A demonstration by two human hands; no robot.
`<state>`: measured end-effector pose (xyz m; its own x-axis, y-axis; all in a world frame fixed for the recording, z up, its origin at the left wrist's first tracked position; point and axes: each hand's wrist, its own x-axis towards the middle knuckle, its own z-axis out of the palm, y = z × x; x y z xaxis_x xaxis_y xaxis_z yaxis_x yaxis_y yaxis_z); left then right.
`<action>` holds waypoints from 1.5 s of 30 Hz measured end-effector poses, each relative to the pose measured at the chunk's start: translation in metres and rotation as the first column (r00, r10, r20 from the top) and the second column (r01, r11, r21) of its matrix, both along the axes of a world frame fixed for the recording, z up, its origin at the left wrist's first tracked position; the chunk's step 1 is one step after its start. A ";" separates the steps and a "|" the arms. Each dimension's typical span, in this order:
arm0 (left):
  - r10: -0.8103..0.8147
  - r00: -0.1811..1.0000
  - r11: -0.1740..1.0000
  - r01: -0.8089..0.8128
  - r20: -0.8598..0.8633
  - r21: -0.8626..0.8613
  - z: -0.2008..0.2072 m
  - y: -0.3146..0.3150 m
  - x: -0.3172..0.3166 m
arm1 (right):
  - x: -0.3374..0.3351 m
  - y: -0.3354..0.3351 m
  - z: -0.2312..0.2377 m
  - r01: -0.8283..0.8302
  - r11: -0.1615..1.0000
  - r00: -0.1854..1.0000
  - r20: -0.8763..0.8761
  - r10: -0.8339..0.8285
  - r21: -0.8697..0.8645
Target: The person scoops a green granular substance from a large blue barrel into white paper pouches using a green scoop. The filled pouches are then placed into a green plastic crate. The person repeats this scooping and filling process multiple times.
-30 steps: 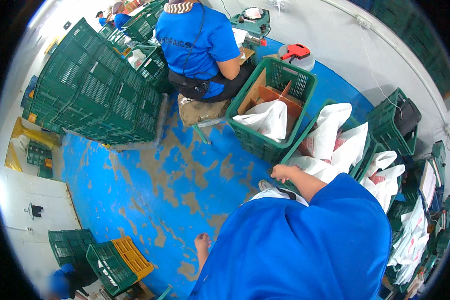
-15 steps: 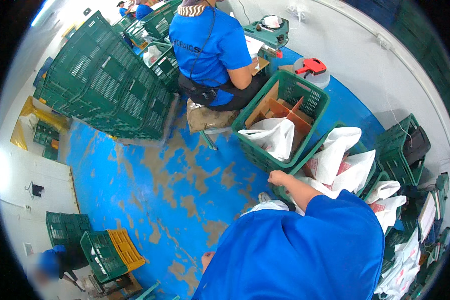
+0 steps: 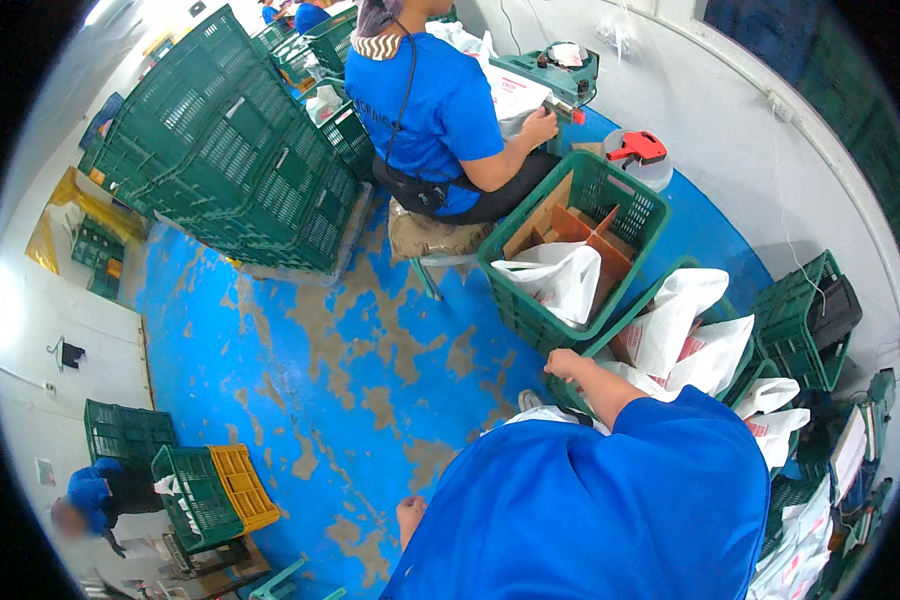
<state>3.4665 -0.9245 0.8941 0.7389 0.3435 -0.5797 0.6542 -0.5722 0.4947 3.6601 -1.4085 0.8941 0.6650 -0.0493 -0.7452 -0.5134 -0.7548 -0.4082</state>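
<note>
My right hand point(image 3: 566, 365) is closed at the near left corner of a green plastic crate point(image 3: 595, 349), its fingers curled at the rim. Inside that crate stand several white plastic bags point(image 3: 685, 325) with red print. Down at my left side hangs my left hand point(image 3: 411, 515), loosely curled, with nothing visible in it and partly hidden by my blue shirt. Just beyond my right hand is another green crate point(image 3: 510, 290), holding a white bag point(image 3: 558, 280) and brown cardboard dividers point(image 3: 600, 240).
A co-worker in blue point(image 3: 430, 120) sits on a padded stool point(image 3: 435, 238) ahead. Tall stacked green crates point(image 3: 220, 150) rise at left. A red handheld tool point(image 3: 638, 148) lies on a round tub. Another person point(image 3: 100, 495) bends near a yellow crate point(image 3: 243, 487).
The view has shifted slightly. The seated co-worker's forearm has risen, and their hand now shows at a white printed bag. My right hand stays at the crate corner.
</note>
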 end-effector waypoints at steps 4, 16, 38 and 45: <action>0.137 0.990 0.983 -0.132 0.033 -0.124 0.041 -0.024 0.023 | -0.005 0.003 0.002 -0.092 0.995 0.996 0.009 0.092 -0.029; -0.059 0.995 0.995 0.052 0.078 0.089 -0.047 0.018 -0.025 | -0.008 0.000 -0.024 -0.105 0.993 0.992 0.072 0.108 -0.045; 0.220 0.968 0.974 -0.224 -0.125 -0.025 -0.052 -0.002 -0.071 | 0.043 0.013 0.027 0.413 0.769 0.849 0.098 -0.519 0.488; 0.229 0.961 0.973 -0.229 -0.154 0.018 -0.036 -0.003 -0.082 | 0.029 0.029 0.044 0.416 0.792 0.903 -0.097 -0.419 0.447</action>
<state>3.3848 -0.9278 0.8580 0.5420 0.4930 -0.6805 0.8361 -0.3977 0.3778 3.6889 -1.3794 0.9384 0.6621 0.0128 -0.7493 -0.7323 -0.2014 -0.6506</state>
